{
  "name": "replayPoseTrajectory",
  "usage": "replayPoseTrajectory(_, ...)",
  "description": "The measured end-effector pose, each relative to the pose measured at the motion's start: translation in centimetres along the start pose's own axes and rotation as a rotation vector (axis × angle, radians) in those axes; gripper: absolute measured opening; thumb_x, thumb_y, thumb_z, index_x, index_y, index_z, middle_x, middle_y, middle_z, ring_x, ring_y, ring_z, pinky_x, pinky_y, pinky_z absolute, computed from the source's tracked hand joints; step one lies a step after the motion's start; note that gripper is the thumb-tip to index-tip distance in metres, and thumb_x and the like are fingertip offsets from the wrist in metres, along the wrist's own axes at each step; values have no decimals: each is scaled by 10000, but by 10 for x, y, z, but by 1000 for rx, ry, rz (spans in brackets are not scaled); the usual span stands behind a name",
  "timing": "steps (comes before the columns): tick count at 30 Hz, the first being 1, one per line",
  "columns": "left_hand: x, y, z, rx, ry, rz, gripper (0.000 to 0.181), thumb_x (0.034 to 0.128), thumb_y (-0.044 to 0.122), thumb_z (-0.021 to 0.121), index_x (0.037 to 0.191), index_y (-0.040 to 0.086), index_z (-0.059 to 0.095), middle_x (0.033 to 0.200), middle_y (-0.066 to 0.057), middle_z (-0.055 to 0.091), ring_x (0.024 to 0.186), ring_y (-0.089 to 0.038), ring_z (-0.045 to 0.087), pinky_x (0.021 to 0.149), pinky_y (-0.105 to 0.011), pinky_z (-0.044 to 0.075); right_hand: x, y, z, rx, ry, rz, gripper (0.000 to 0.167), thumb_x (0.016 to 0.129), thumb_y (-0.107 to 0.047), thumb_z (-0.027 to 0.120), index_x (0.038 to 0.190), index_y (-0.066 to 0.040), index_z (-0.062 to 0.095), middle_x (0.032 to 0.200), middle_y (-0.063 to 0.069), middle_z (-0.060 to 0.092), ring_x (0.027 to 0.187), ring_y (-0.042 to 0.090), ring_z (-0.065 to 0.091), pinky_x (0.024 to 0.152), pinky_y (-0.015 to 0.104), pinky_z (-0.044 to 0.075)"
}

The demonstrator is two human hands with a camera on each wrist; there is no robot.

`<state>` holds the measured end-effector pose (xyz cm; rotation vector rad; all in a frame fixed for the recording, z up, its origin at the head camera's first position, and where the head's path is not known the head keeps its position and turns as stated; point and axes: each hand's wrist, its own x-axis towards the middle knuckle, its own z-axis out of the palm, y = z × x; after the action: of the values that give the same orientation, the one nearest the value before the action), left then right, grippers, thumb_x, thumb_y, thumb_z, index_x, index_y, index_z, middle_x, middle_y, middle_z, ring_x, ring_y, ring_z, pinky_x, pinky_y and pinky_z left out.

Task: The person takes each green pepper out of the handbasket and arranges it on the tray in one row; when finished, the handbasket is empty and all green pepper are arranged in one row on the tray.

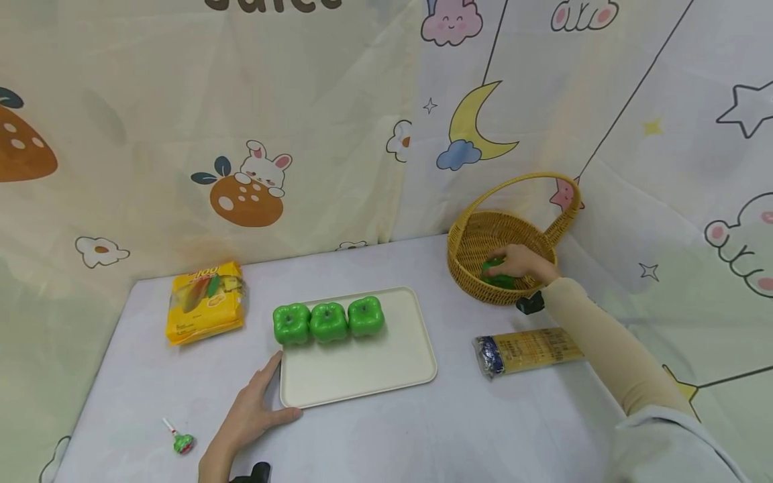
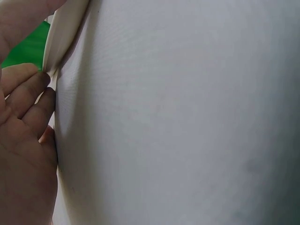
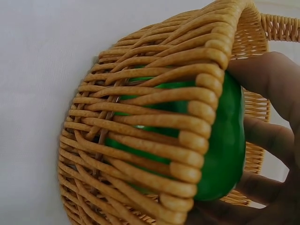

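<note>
Inside the wicker basket point(image 1: 457, 258), my right hand point(image 1: 521, 261) grips a green bell pepper point(image 3: 226, 145). The right wrist view shows the fingers curled around it, with part of the pepper seen through the basket's weave. Three more green bell peppers point(image 1: 329, 322) sit in a row along the far left side of a cream tray point(image 1: 362, 376). My left hand point(image 1: 249, 410) rests at the tray's left edge, thumb and fingers spread, touching near its front left corner. In the left wrist view its fingers point(image 2: 29, 96) look fairly straight against the tray's side.
A yellow snack bag point(image 1: 205, 302) lies at the back left of the white-covered table. A green-wrapped lollipop point(image 1: 182, 443) is near the front left. Below my right forearm lies a packet of noodles point(image 1: 528, 351). Printed cloth walls stand behind and to the right.
</note>
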<state>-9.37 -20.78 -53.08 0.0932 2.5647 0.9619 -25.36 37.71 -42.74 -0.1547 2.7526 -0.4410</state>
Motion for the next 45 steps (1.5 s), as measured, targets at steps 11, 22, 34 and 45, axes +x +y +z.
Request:
replayPoseTrajectory(11,2,-3,2,-15,11,5,1245,673,567,868,1626,217,148,1697,-147,170,1508,-559,145,1198,-725,211,0,3,-1,-7,14,-28,519,951,-311,673,1363,-5,594,1377,312,583,1246,506,564,980,609,531)
replayPoseTrajectory(22,1,-2,1,-14,4,0,1247,670,584,864,1626,218,150,1696,-149,173,1509,-554,150,1197,-724,217,-2,7,-10,29,59,-5,509,937,-305,698,1343,-10,614,1244,281,672,916,261,635,824,446,590)
replayPoseTrajectory(34,3,-1,0,-21,1,2,1255,664,595,862,1627,227,145,1698,-143,171,1511,-547,152,1195,-726,216,-12,-3,-27,5,186,-59,520,925,-306,706,1330,9,619,1275,296,641,1011,346,625,804,477,587)
replayPoseTrajectory(45,1,0,1,-28,5,1,1251,663,593,862,1626,229,151,1695,-152,173,1508,-552,156,1187,-734,223,-36,-29,-36,64,215,-86,531,937,-303,701,1377,-27,589,1463,303,482,1281,479,505,1033,650,472)
